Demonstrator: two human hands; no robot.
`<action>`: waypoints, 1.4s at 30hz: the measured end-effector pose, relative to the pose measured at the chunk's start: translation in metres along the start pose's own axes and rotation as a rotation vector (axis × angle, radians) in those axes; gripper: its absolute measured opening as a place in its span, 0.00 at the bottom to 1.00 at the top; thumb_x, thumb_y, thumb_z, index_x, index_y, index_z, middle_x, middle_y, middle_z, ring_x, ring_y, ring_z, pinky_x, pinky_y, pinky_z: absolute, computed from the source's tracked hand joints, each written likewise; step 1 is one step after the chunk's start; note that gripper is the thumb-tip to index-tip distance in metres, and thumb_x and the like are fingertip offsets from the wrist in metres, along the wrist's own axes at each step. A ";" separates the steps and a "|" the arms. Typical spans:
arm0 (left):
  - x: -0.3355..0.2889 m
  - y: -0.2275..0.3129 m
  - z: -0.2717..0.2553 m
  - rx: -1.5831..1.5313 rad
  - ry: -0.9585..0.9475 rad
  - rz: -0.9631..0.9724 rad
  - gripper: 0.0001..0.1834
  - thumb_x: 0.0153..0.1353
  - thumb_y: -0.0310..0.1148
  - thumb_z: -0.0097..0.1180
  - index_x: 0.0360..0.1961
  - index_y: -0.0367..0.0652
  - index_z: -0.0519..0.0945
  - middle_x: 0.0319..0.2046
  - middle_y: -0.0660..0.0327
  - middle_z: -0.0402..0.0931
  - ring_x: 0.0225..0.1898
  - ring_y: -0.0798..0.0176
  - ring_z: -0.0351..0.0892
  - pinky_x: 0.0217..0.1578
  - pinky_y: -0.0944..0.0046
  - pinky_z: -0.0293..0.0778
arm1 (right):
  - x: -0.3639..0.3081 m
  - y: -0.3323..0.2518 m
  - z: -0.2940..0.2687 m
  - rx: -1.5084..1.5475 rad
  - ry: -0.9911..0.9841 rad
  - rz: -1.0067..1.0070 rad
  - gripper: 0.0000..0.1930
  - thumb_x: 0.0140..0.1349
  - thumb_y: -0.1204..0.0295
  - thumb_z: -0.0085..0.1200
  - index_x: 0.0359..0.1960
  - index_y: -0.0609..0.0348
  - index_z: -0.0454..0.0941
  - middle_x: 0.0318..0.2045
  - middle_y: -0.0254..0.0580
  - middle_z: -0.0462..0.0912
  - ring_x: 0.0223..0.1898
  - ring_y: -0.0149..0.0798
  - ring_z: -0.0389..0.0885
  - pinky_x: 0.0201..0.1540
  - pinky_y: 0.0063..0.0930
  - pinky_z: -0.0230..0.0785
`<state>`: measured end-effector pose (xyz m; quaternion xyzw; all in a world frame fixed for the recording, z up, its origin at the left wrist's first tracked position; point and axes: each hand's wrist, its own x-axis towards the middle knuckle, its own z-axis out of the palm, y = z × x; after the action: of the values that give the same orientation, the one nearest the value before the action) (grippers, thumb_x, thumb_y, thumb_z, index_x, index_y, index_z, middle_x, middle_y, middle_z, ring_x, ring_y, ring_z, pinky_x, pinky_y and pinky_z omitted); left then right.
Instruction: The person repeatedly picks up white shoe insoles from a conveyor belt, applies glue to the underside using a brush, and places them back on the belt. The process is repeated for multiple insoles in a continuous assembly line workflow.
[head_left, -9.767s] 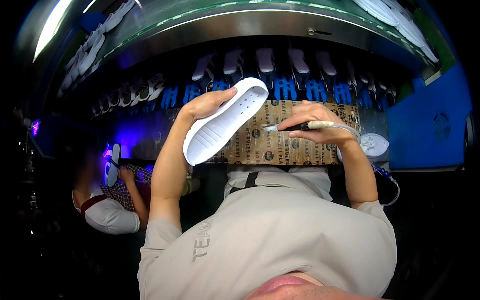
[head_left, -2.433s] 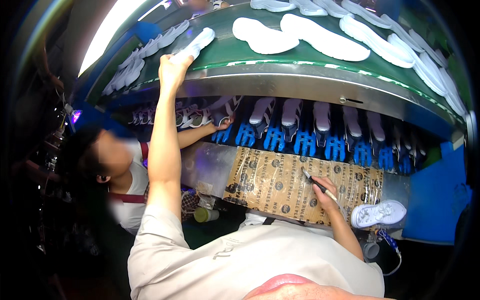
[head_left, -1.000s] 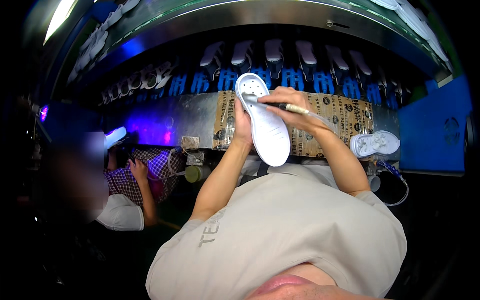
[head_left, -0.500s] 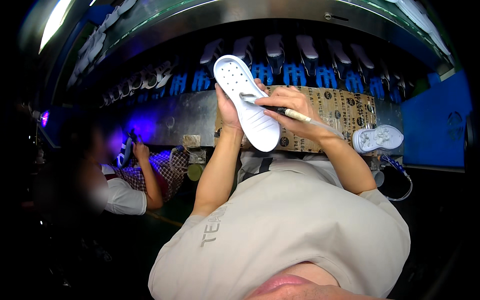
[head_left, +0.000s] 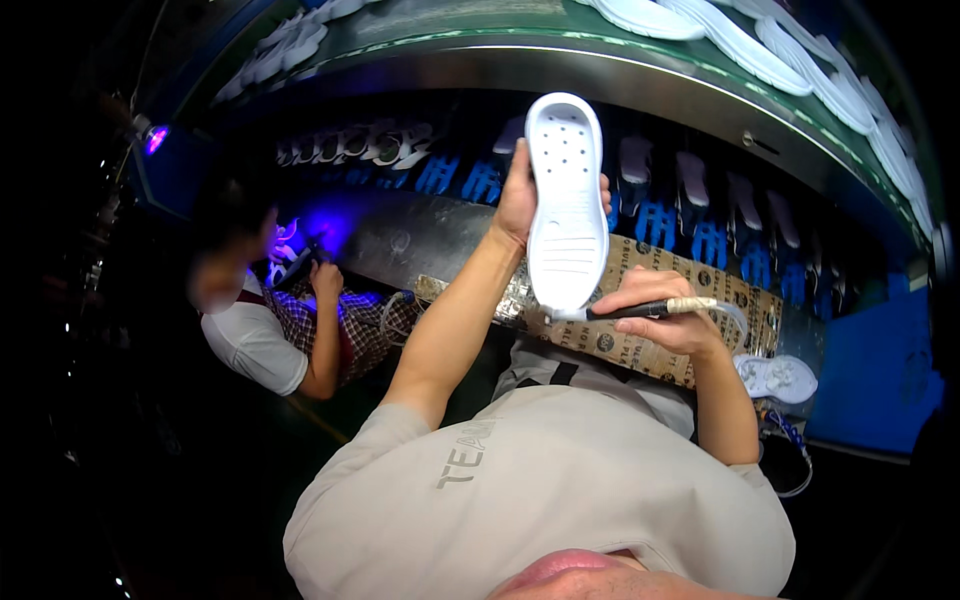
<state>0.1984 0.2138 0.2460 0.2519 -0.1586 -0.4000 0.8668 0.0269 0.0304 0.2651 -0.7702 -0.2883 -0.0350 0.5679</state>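
My left hand (head_left: pixel 517 200) holds a white shoe sole (head_left: pixel 566 225) upright above the bench, thumb along its left edge and fingertips showing at its right edge. Small holes dot the sole's upper part, and ridges cross its lower half. My right hand (head_left: pixel 668 315) grips a black-handled brush (head_left: pixel 640 309) with pale wrapping and a clear tube at its rear end. The brush's tip is at the bottom end of the sole; whether it touches is hard to tell. Another white sole (head_left: pixel 782 379) lies on the bench to the right of my right hand.
Printed cardboard (head_left: pixel 640 345) covers part of the metal bench (head_left: pixel 400 240). Shoes stand on blue racks (head_left: pixel 655 222) behind it, below a green ledge (head_left: pixel 480 32) bearing white soles. A co-worker (head_left: pixel 255 330) handles a shoe at left under violet light. A blue panel (head_left: pixel 875 375) stands right.
The brush has moved from the middle of the sole to its bottom end. The sole is now more upright, and the whole view has shifted.
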 end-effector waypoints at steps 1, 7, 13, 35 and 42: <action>0.003 0.000 0.002 -0.013 -0.026 -0.036 0.50 0.70 0.74 0.24 0.63 0.37 0.73 0.45 0.43 0.83 0.43 0.44 0.86 0.47 0.44 0.84 | -0.001 0.000 0.003 -0.049 0.113 0.021 0.16 0.54 0.69 0.72 0.46 0.53 0.90 0.28 0.36 0.85 0.29 0.35 0.76 0.38 0.32 0.66; 0.022 0.005 0.013 0.403 -0.051 -0.261 0.39 0.78 0.62 0.29 0.66 0.38 0.73 0.49 0.46 0.83 0.46 0.50 0.87 0.47 0.51 0.85 | -0.003 0.000 -0.004 -0.152 -0.108 0.001 0.15 0.57 0.72 0.70 0.47 0.48 0.90 0.30 0.33 0.83 0.33 0.36 0.77 0.41 0.32 0.68; 0.031 0.007 0.040 1.188 0.104 -0.521 0.42 0.74 0.67 0.37 0.60 0.37 0.82 0.56 0.43 0.80 0.57 0.51 0.82 0.57 0.55 0.75 | -0.003 -0.008 -0.007 -0.342 -0.195 0.071 0.15 0.56 0.74 0.70 0.46 0.48 0.90 0.30 0.34 0.83 0.33 0.36 0.77 0.41 0.32 0.68; 0.015 0.025 0.033 1.344 0.049 -0.786 0.43 0.71 0.67 0.43 0.63 0.35 0.79 0.52 0.39 0.82 0.47 0.49 0.88 0.44 0.59 0.83 | -0.024 -0.001 -0.052 -0.544 0.016 0.107 0.16 0.55 0.69 0.70 0.48 0.44 0.90 0.27 0.29 0.81 0.31 0.34 0.76 0.39 0.33 0.72; 0.011 0.030 0.025 1.384 0.064 -0.805 0.41 0.72 0.65 0.43 0.61 0.37 0.81 0.50 0.38 0.83 0.47 0.51 0.89 0.41 0.62 0.83 | -0.025 -0.005 -0.063 -0.626 0.059 0.125 0.15 0.55 0.71 0.70 0.46 0.45 0.90 0.30 0.29 0.82 0.33 0.35 0.78 0.43 0.31 0.70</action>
<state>0.2117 0.2136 0.2845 0.7816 -0.2426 -0.4857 0.3072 0.0213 -0.0355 0.2819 -0.9223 -0.1991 -0.1096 0.3125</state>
